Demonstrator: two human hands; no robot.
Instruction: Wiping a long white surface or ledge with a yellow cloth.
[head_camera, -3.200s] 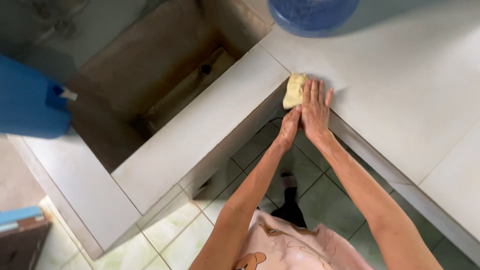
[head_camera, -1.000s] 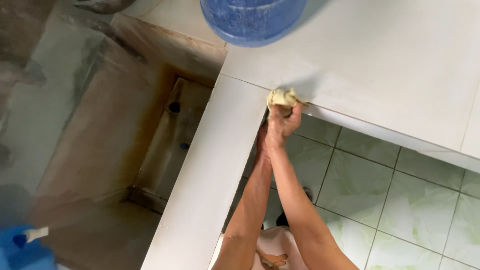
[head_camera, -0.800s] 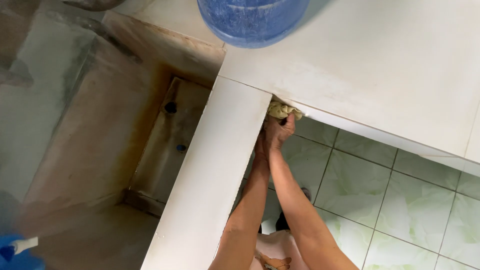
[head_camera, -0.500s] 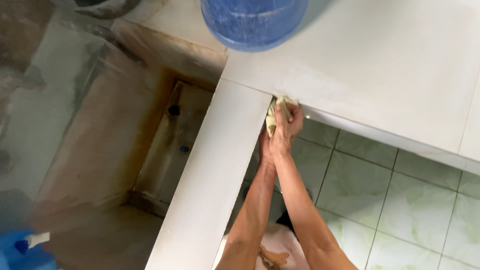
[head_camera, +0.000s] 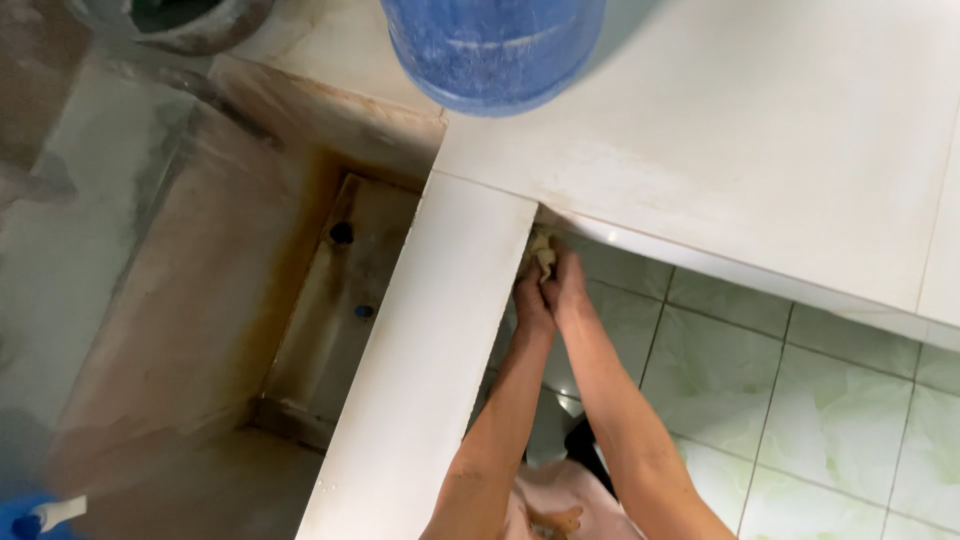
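Crumpled yellowish cloth (head_camera: 541, 257) w/ 2 hands on it

Bare forearms with no sleeves, and a pale pink top (head_camera: 545, 505) bearing a small printed figure.

Blue bucket (head_camera: 492, 50) at upper centre, white worktop (head_camera: 760, 150), pale yellow cloth (head_camera: 541, 257), green-veined floor tiles (head_camera: 800, 400) lower right.

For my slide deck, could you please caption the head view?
Both hands press a yellowish cloth into the inner corner of a white tiled counter.
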